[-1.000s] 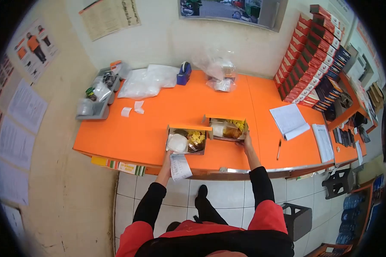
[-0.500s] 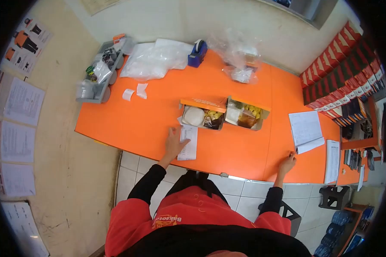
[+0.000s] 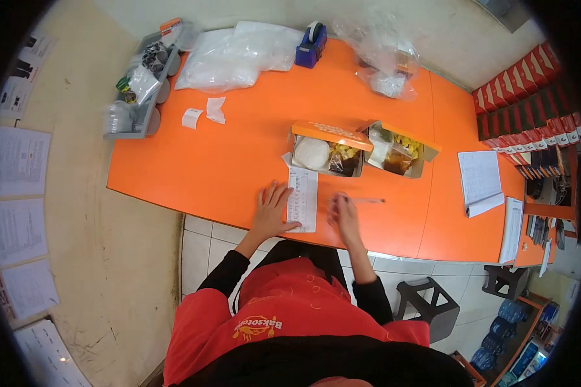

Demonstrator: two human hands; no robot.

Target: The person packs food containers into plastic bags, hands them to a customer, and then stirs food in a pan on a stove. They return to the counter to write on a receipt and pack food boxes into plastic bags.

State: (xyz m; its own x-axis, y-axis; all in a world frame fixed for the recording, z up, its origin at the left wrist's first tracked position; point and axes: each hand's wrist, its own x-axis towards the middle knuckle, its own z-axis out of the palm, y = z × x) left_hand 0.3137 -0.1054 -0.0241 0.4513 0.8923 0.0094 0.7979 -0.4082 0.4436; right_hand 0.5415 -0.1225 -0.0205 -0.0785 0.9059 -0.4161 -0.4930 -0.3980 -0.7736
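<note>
A long white receipt (image 3: 303, 198) lies on the orange counter (image 3: 200, 168) near its front edge. My left hand (image 3: 271, 209) rests flat on the counter with fingers spread, touching the receipt's left edge. My right hand (image 3: 344, 215) grips a pen (image 3: 361, 200) just right of the receipt. Behind the receipt stand two open food boxes: the left box (image 3: 326, 150) holds a white round item and dark and yellow food, the right box (image 3: 401, 151) holds bagged food.
A grey tray of small items (image 3: 135, 97), plastic bags (image 3: 235, 51), a blue tape dispenser (image 3: 310, 46) and two paper slips (image 3: 203, 113) lie at the back left. Papers (image 3: 481, 180) and stacked red boxes (image 3: 523, 97) fill the right side.
My right hand came from the counter's right front edge to beside the receipt, now holding the pen. My left hand stays on the receipt. The view has shifted closer over the counter.
</note>
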